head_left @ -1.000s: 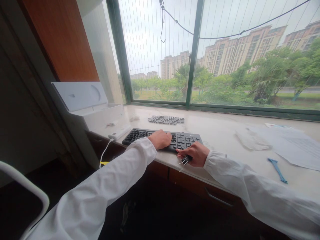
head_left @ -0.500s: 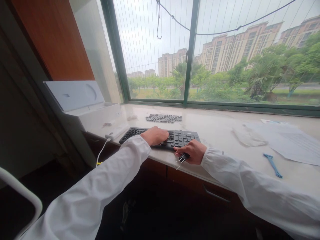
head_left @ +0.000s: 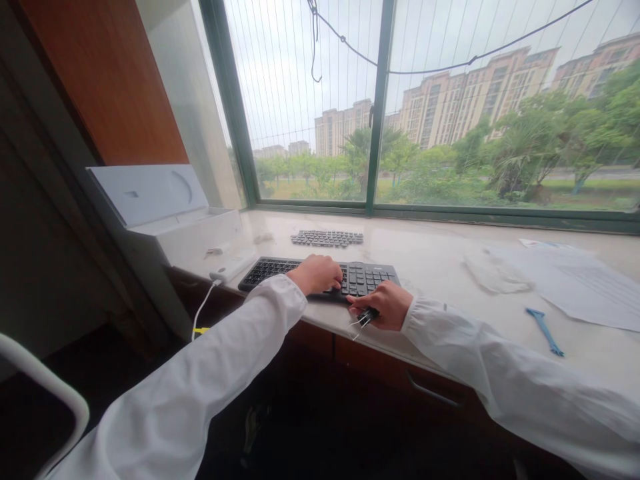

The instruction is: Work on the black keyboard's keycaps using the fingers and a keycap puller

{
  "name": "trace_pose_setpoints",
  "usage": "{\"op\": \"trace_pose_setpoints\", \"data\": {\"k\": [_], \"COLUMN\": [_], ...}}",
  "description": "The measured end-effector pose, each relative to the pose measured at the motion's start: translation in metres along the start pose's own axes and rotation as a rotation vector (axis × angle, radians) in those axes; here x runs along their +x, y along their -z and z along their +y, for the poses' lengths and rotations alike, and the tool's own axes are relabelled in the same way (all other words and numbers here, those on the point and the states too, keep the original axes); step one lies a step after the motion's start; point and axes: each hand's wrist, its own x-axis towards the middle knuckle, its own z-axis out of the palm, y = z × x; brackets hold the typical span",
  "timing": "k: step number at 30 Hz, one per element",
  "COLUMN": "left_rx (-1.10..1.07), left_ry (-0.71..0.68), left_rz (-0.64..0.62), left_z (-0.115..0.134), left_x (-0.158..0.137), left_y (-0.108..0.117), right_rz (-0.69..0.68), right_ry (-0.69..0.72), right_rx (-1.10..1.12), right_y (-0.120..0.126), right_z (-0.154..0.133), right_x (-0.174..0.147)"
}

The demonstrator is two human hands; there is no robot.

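Note:
A black keyboard [head_left: 373,277] lies along the front edge of the counter. Its left part looks stripped of keycaps, while keys still sit on its right part. Over the middle of it bends my left hand [head_left: 316,273], closed, with fingertips down at the keys near the front edge; whatever is between them is hidden. My right hand [head_left: 386,305] is wrapped round a black keycap puller [head_left: 368,316] with thin wire ends and rests at the keyboard's front right. Behind the keyboard, loose dark keycaps [head_left: 327,238] lie in rows.
To the left stand an open white box [head_left: 195,230] and a white power strip [head_left: 233,267] with a cable hanging off the edge. Papers [head_left: 575,283], a crumpled clear bag [head_left: 497,273] and a blue tool [head_left: 545,331] lie to the right. A window backs the counter.
My left hand has shifted slightly to the right along the keyboard. My right hand stays in place with the keycap puller.

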Motion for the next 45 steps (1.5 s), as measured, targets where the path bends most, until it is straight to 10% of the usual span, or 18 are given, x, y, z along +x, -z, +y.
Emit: {"op": "trace_pose_setpoints", "data": {"k": [45], "left_rx": [0.259], "left_ry": [-0.197], "left_rz": [0.080], "left_z": [0.019], "left_x": [-0.005], "left_y": [-0.003], "right_rz": [-0.096], "right_ry": [-0.073], "right_rx": [-0.065], "right_y": [0.009], "right_z": [-0.012], "right_x": [0.002]}}
